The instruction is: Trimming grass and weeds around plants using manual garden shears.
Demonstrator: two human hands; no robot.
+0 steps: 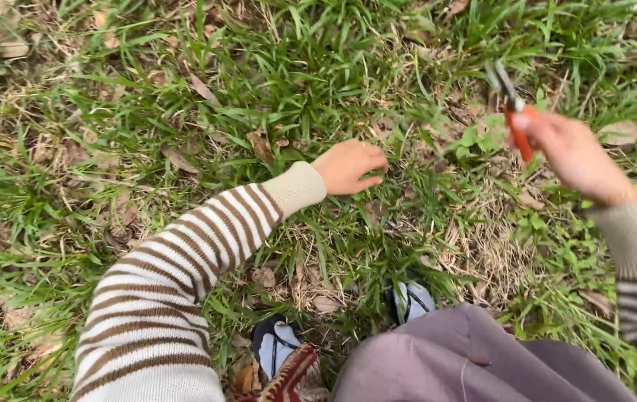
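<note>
left hand (348, 166) is clenched on a grass tuft (378, 179) at centre. right hand (573, 154) grasps orange-handled shears (512, 104) at 2 o'clock. keep the tuft taut and the blades clear of the fingers.

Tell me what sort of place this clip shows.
Outdoors, probably a lawn or garden patch: long green grass strewn with dry brown fallen leaves. The left hand reaches into the grass; the right hand holds orange-handled metal garden shears.
</note>
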